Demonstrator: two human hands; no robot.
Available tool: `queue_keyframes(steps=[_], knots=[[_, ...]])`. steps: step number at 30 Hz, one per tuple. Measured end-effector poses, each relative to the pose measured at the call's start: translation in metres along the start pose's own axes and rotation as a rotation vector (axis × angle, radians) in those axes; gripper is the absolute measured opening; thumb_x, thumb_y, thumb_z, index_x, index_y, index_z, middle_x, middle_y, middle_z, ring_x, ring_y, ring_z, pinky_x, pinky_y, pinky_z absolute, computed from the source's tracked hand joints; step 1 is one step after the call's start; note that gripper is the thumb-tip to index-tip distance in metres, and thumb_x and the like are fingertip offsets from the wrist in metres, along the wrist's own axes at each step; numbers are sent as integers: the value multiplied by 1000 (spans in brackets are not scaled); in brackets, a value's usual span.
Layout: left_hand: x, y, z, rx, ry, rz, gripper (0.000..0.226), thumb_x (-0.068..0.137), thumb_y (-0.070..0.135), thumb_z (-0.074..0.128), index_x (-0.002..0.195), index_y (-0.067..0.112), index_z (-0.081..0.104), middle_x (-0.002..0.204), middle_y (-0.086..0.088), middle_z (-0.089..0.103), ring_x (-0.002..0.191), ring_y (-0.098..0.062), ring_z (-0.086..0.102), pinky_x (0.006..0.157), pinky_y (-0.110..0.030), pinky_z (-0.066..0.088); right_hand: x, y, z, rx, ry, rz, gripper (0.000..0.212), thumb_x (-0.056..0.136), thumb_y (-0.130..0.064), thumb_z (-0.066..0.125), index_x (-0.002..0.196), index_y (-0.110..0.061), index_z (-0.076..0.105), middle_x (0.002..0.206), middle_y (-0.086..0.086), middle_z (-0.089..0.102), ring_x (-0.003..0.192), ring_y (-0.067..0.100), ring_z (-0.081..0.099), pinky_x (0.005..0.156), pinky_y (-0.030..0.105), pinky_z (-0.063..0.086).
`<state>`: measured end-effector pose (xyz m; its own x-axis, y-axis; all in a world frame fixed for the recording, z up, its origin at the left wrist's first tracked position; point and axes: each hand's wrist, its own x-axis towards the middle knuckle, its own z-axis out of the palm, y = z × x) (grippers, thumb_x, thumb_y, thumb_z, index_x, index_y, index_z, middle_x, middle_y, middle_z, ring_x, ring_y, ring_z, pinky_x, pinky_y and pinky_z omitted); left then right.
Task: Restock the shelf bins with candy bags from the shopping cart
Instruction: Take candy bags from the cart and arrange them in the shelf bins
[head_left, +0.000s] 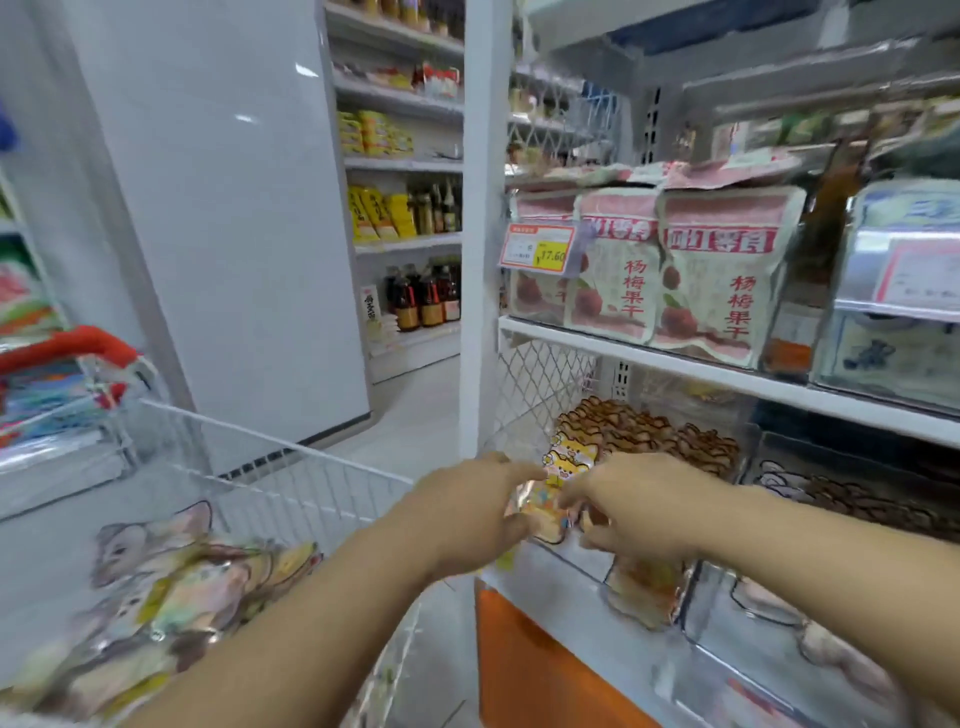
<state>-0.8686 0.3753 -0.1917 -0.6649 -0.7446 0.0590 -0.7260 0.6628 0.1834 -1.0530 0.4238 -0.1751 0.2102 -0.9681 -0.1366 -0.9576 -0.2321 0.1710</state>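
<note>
While I restock, step: lowering one candy bag (551, 500) into the clear bin (582, 565) at 12 o'clock.
Fingers: left hand (467, 514) grips the bag's left edge; right hand (635, 505) pinches its right edge.
Next move: seat it behind the rim, then release.
Bin: similar bags, standing in rows.
Shopping cart (291, 448), 8 o'clock: spare bags (171, 587), heaped.

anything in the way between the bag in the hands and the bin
Nothing visible. The left hand and right hand hold the candy bag just above the front wall of the clear bin; it is open on top, and the bags already inside sit further back.
</note>
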Motion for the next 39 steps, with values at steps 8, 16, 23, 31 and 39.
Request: queue_keyframes(steps=[8, 16, 23, 31, 39], knots=[[-144, -80, -20, -267, 314, -290, 47, 96, 43, 60, 141, 43, 46, 131, 17, 55, 112, -2, 57, 99, -32, 48, 13, -114, -36, 122, 102, -239, 42, 93, -49, 59, 134, -40, 54, 110, -16, 68, 101, 10, 60, 80, 29, 47], [-191, -160, -17, -469, 754, -554, 33, 96, 28, 63, 128, 37, 60, 112, 16, 66, 96, 5, 61, 87, -30, 53, 90, -206, -21, 202, 78, -356, 32, 93, -38, 59, 123, -29, 63, 109, -5, 69, 104, 19, 62, 85, 38, 53], [-212, -200, -29, -569, 978, -665, 28, 98, 25, 61, 125, 33, 62, 105, 19, 65, 93, 10, 59, 74, -9, 42, 182, -262, 10, 206, 26, -397, 76, 86, -46, 68, 151, -30, 33, 144, 2, 43, 133, 24, 45, 103, 42, 45], [-219, -208, -32, -707, 1015, -671, 23, 99, 29, 58, 116, 44, 59, 102, 25, 65, 91, 16, 58, 64, 1, 41, 241, -287, 34, 316, -193, -412, 125, 55, -76, 79, 155, -25, 23, 156, 2, 35, 138, 25, 39, 115, 43, 36], [-214, -202, -30, -651, 979, -695, 22, 98, 32, 57, 117, 45, 58, 101, 26, 64, 91, 15, 58, 69, -8, 46, 228, -283, 42, 36, -115, -489, 107, 66, -54, 77, 153, -22, 22, 145, 2, 42, 128, 26, 45, 101, 42, 47]])
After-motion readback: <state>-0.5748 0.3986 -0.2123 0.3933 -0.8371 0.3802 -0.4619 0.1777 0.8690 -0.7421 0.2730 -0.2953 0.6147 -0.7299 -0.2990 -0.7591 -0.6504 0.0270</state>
